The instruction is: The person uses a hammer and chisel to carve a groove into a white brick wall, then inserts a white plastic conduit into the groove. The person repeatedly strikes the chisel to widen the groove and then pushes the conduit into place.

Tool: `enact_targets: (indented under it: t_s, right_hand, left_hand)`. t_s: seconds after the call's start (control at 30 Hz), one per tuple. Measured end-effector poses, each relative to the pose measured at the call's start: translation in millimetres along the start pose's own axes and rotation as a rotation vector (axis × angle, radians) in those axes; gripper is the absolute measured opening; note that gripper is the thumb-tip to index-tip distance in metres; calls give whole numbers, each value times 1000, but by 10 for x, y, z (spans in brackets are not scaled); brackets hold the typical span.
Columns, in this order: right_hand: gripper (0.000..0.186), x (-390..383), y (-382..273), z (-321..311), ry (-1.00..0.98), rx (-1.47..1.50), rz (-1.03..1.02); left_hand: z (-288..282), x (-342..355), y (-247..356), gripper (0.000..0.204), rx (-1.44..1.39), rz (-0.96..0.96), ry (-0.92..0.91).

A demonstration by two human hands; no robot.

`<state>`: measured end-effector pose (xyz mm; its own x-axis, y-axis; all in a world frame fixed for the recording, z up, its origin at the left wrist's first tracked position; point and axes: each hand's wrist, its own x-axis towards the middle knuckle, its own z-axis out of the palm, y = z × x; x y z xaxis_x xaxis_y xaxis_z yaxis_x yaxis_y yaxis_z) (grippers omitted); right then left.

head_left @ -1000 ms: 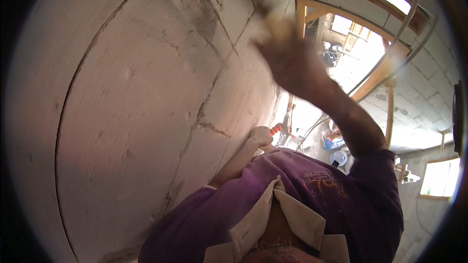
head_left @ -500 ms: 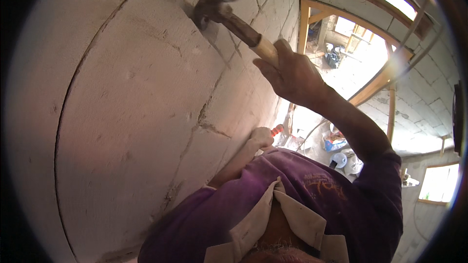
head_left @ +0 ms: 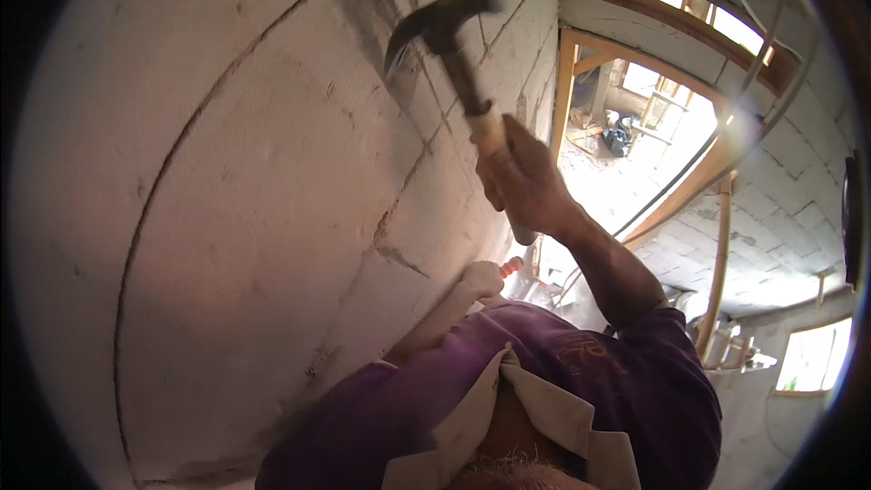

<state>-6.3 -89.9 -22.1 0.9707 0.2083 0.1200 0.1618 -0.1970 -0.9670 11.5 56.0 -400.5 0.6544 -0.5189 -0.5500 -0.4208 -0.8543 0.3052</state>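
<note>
My right hand (head_left: 524, 180) is wrapped round the pale grip of a claw hammer (head_left: 449, 32), raised beside the wall on my left. The hammer's dark metal head is in front of the wall's upper part, its curved claw pointing left. Lower down, close to the wall (head_left: 245, 218), my left hand (head_left: 481, 279) is closed round a red-orange ribbed handle (head_left: 511, 267). Only a short end of that handle sticks out of the fist, so the tool's kind cannot be made out.
Block joints and a long curved dark groove (head_left: 168, 163) mark the wall. A wood-framed doorway (head_left: 567, 95) opens ahead, with a dark bag (head_left: 618, 138) beyond. Cables (head_left: 717, 141) hang at the right near a wooden pole (head_left: 721, 263). A small window (head_left: 817, 356) is at far right.
My right hand has come down and left in the picture, and the hammer has swung more upright, its head shifting right. My left hand stays closed on the red-orange handle, almost in place.
</note>
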Motion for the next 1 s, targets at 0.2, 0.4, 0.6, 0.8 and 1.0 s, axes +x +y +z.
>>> enact_targets:
  t_s: [0.2,0.4,0.6,0.8,1.0]
  right_hand:
    - [50,-17,-270,-428,183,219,-865]
    - [27,121,-38,-249,220,-523,-274]
    - [38,-57,-310,-565,282,-183,-611]
    - [31,154,-172,-316,341,-957,-847]
    - [42,-14,-308,-609,275,-403,-459]
  left_hand:
    - [-37,-2,142,66,40,10,29]
    - [-88,52,92,55,25,-32,-124]
    - [-48,-6,113,32,-121,-127,50]
    - [37,142,-4,57,-53,-40,-2]
    - [85,94,40,31,-103,-90,121]
